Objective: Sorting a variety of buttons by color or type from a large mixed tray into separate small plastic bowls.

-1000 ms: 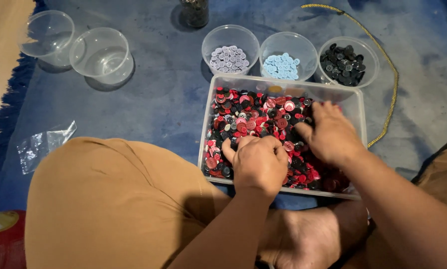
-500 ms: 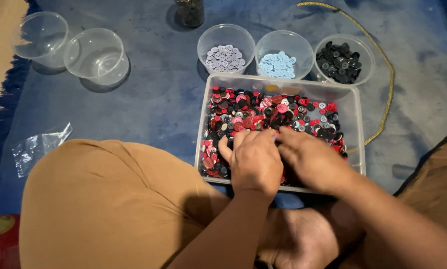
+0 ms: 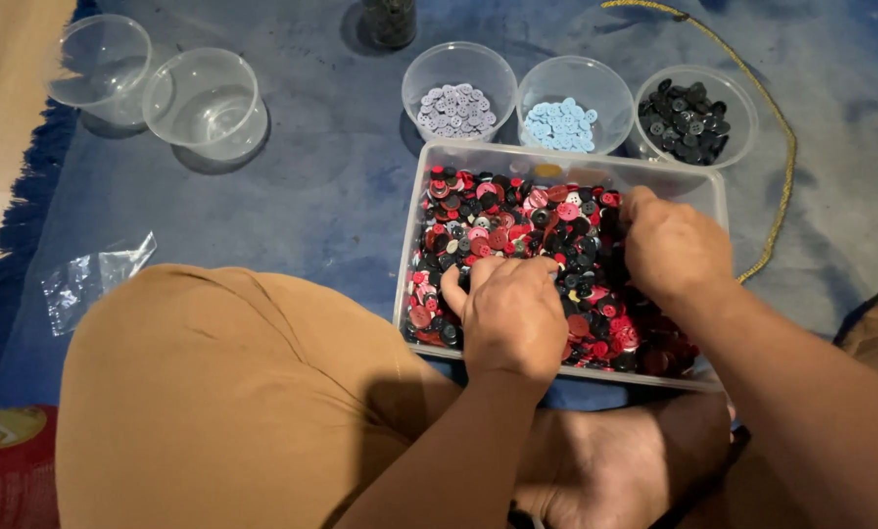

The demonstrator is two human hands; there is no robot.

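Note:
A clear rectangular tub on the blue mat holds a thick layer of red, pink and black buttons. My left hand lies knuckles-up in the near part of the tub, its fingers curled into a fist among the buttons. My right hand is in the tub's right half, fingertips dug into the pile; what they pinch is hidden. Behind the tub stand three small clear bowls: lilac buttons, light blue buttons, black buttons.
Two empty clear cups stand at the far left. A crumpled plastic bag lies left of my tan-clad knee. A yellow cord curves along the right. A dark jar stands at the top edge.
My right hand, close beside the left half a second ago, has moved off to the right side of the tub. The left hand has stayed in place.

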